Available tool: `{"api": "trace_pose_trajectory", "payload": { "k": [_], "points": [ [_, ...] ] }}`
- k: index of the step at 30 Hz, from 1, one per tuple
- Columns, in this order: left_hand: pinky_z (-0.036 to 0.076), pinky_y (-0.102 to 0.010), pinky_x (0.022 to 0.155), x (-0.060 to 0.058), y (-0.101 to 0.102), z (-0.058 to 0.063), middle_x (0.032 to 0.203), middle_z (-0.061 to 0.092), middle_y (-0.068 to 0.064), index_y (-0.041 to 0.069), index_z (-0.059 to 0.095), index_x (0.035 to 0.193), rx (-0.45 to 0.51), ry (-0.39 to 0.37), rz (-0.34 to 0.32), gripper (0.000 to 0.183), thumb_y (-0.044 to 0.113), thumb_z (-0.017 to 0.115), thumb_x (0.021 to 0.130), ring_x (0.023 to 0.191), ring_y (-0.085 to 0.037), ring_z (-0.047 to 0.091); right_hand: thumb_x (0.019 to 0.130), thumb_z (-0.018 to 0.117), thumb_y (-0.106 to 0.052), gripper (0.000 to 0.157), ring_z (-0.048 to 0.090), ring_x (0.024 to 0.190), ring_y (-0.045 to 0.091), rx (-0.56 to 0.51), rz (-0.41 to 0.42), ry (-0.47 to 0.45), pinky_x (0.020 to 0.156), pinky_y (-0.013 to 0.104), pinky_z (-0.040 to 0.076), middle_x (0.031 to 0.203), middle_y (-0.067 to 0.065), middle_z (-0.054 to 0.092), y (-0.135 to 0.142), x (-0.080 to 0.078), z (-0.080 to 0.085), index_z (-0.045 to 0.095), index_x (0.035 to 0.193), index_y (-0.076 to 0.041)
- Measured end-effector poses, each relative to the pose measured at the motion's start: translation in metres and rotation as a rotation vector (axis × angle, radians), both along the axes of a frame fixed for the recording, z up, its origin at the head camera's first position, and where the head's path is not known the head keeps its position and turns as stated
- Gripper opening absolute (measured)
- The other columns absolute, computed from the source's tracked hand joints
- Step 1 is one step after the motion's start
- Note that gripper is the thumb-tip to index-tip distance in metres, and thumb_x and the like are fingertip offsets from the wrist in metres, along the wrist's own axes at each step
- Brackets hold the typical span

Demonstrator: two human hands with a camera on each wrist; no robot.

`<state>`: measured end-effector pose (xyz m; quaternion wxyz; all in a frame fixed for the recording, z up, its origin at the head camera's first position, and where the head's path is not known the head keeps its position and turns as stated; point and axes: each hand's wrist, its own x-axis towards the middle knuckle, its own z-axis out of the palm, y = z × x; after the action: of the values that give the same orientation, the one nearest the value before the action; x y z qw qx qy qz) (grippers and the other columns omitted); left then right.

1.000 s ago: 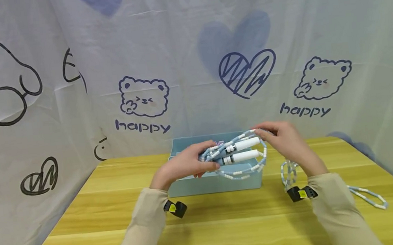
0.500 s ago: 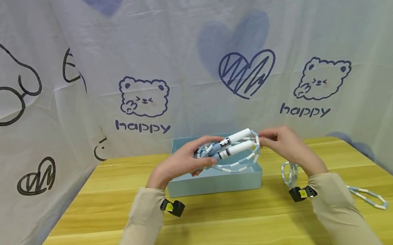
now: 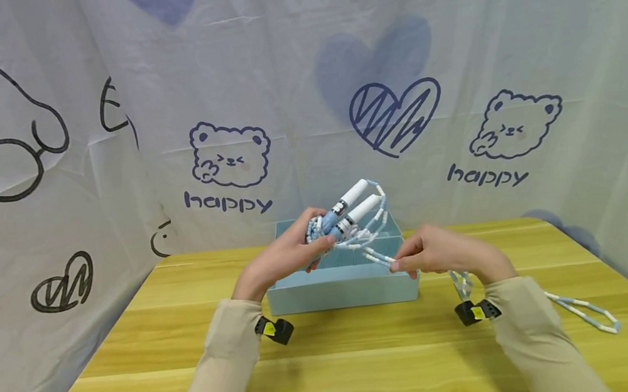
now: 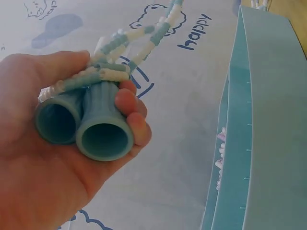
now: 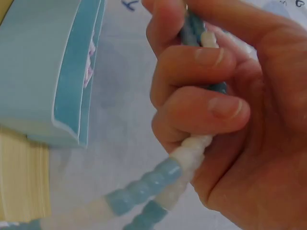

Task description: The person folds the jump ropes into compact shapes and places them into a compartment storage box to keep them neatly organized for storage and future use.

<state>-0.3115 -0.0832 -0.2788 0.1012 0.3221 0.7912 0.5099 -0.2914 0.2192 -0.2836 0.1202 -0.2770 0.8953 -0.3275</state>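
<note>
A beaded skipping rope in light blue and white (image 3: pixel 362 209) is held over the box, its two handles side by side and tilted up to the right. My left hand (image 3: pixel 275 266) grips both handles, with rope strands bunched over them; the hollow blue handle ends (image 4: pixel 105 142) face the left wrist camera. My right hand (image 3: pixel 446 249) holds a doubled length of the beaded cord in curled fingers, right of the handles. The right wrist view shows this cord (image 5: pixel 144 187) running out below the fingers. More cord (image 3: pixel 589 311) trails onto the table at the right.
A light blue box (image 3: pixel 343 294) with compartments stands at the back of the wooden table (image 3: pixel 364 368), beneath the hands. Small pinkish-purple items (image 4: pixel 220 165) show inside it. A printed cloth (image 3: pixel 304 96) hangs close behind the box.
The left hand has tipped the handles more upright. The right hand has come down and slightly left, drawing the cord from beside the handle tips to the box's right front.
</note>
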Motion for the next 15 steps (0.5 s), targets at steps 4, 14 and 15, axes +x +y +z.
{"api": "trace_pose_trajectory", "payload": {
  "k": [4,14,15],
  "points": [
    [0.043,-0.03,0.056,-0.001,0.001,-0.001,0.092,0.055,-0.016,0.024,0.032,0.14,-0.009,0.001,-0.006,0.041,0.026,0.052,0.103,0.063,-0.023,0.048,0.095,0.066,-0.034,0.027,0.03,0.05,0.009,0.009,0.104,0.025,0.047,0.024,0.027,0.077,-0.006,0.066,-0.012,0.007,0.002,0.071,0.073,-0.019],
    [0.041,-0.03,0.057,0.002,0.011,-0.006,0.092,0.052,-0.017,0.021,0.032,0.14,-0.111,0.027,-0.004,0.041,0.022,0.051,0.103,0.063,-0.023,0.048,0.101,0.057,-0.025,0.018,0.035,0.053,0.009,-0.132,0.315,-0.022,0.055,0.024,0.037,0.076,-0.006,0.06,-0.042,0.022,0.008,0.074,0.098,-0.018],
    [0.041,-0.031,0.057,0.003,0.012,-0.007,0.095,0.052,-0.017,0.021,0.032,0.14,-0.127,0.029,-0.005,0.042,0.022,0.051,0.103,0.064,-0.023,0.048,0.102,0.056,-0.025,0.018,0.035,0.054,0.009,-0.138,0.325,-0.022,0.057,0.024,0.038,0.081,-0.006,0.063,-0.044,0.023,0.008,0.073,0.102,-0.018]
  ]
}}
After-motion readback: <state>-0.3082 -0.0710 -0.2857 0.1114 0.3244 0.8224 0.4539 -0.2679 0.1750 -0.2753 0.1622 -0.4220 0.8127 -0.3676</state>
